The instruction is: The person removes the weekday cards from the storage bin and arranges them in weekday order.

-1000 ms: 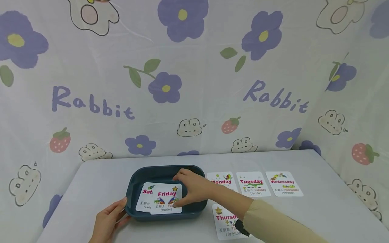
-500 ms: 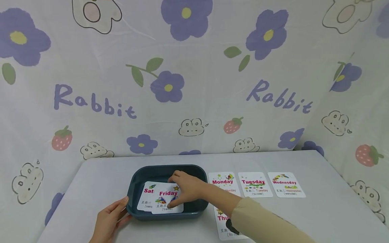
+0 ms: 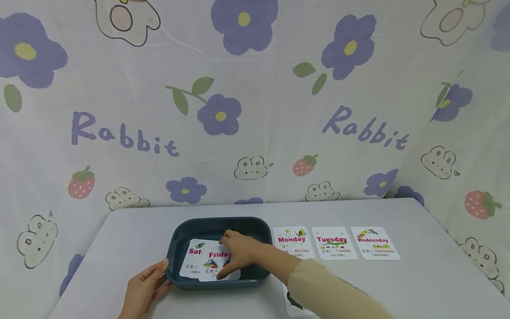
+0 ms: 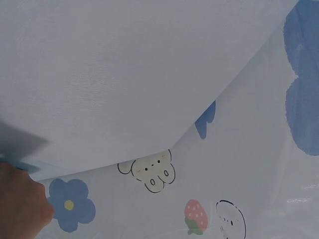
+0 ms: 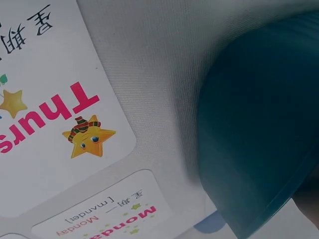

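Observation:
A dark teal tray (image 3: 219, 285) stands on the table, holding a Friday card (image 3: 210, 262) that overlaps a card reading "Sat" (image 3: 190, 258). My left hand (image 3: 142, 283) grips the tray's left end, thumb at the rim and fingers lower down; only part of this hand (image 4: 22, 206) appears in the left wrist view. Over the Friday card my right hand (image 3: 241, 253) spreads thumb and fingers, the thumb near its lower edge and the fingers near its upper edge. Whether they touch the card is unclear. The right wrist view shows the tray's outer wall (image 5: 249, 109) but hides the fingertips.
Right of the tray lie a Monday card (image 3: 292, 239), a Tuesday card (image 3: 334, 241) and a Wednesday card (image 3: 374, 241) in a row. Below Monday is a Thursday card (image 5: 55, 124), mostly covered by the right sleeve in the head view. A printed cloth (image 3: 263, 110) hangs behind the table.
My right hand has shifted left across the Friday card, its thumb passing from the card's right side toward its middle. The left hand and tray stay in place.

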The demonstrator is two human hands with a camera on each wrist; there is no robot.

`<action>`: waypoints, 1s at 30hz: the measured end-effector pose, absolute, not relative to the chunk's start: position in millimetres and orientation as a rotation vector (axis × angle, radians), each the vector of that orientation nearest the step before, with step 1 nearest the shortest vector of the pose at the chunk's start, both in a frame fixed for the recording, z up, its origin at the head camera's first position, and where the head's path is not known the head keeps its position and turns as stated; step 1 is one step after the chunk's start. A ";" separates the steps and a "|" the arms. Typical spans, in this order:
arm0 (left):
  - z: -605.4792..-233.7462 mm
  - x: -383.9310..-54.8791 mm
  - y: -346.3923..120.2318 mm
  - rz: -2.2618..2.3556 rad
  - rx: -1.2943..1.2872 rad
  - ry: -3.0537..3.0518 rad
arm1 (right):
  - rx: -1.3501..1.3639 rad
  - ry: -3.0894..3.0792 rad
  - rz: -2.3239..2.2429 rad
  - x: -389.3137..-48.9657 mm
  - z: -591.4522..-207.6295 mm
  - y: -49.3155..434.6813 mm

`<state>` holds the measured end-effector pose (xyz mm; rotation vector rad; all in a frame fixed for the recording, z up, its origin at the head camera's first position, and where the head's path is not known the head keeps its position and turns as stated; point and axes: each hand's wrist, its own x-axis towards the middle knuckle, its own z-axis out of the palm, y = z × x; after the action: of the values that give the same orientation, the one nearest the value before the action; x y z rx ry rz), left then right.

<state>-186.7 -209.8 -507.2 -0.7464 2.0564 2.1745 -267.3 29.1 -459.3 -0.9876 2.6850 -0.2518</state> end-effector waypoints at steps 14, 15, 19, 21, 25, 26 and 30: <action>-504.0 -184.1 -209.2 2.120 -0.722 2.098 | -0.999 2.724 -0.126 -267.7 -468.6 22.9; -503.8 -183.9 -209.1 2.122 -0.727 2.099 | -1.004 2.725 -0.112 -267.4 -469.0 22.2; -503.2 -183.9 -208.8 2.127 -0.730 2.096 | -0.996 2.729 -0.089 -266.4 -471.0 20.5; -503.1 -184.1 -208.7 2.122 -0.732 2.097 | -0.989 2.731 -0.085 -266.2 -472.0 19.8; -502.3 -184.3 -208.6 2.111 -0.726 2.099 | -0.978 2.735 -0.086 -266.6 -473.5 19.4; -502.0 -184.4 -208.6 2.109 -0.729 2.098 | -0.976 2.736 -0.085 -266.8 -473.9 19.4; -501.0 -184.8 -208.3 2.111 -0.737 2.089 | -0.961 2.736 -0.110 -267.9 -475.8 20.2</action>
<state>-184.8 -208.3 -501.0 -0.7371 2.0894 2.1112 -267.9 20.2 -475.8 -0.9609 2.7358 -0.1103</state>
